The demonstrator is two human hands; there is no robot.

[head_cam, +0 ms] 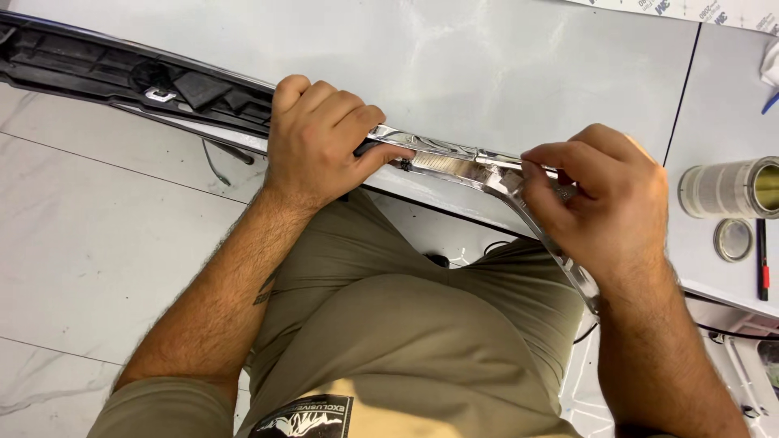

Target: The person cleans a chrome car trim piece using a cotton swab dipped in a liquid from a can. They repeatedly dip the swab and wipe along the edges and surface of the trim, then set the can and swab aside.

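Right now — both hands are on the part, so start there.
Left grip: the left hand point(320, 138) is clenched around the chrome trim strip point(442, 162), fist wrapped over it, thumb pressed along its near edge.
Right grip: the right hand point(596, 199) is pinching at the strip's bend, fingertips point(535, 174) closed on something thin at the shiny surface; whether that is a film or the metal edge itself, I cannot tell.
Where the strip is: it lies along the near edge of the grey table point(487, 65), bright section between the two hands, then angling down past the right wrist toward the person's lap.
Further left: the strip's black plastic backing point(122, 77) runs off to the table's far corner, ribbed side up.
Step in hand, as I read it: fine work at the bend — one hand steadying, the other working the surface.
What that calls for, by my judgement: a firm brace from the left and a small, controlled pull or press from the right, since the strip overhangs the edge.
Off to the right: a roll of tape point(726, 188) on its side, a small round lid point(733, 240) and a dark pen point(763, 259), all well apart from the hands.
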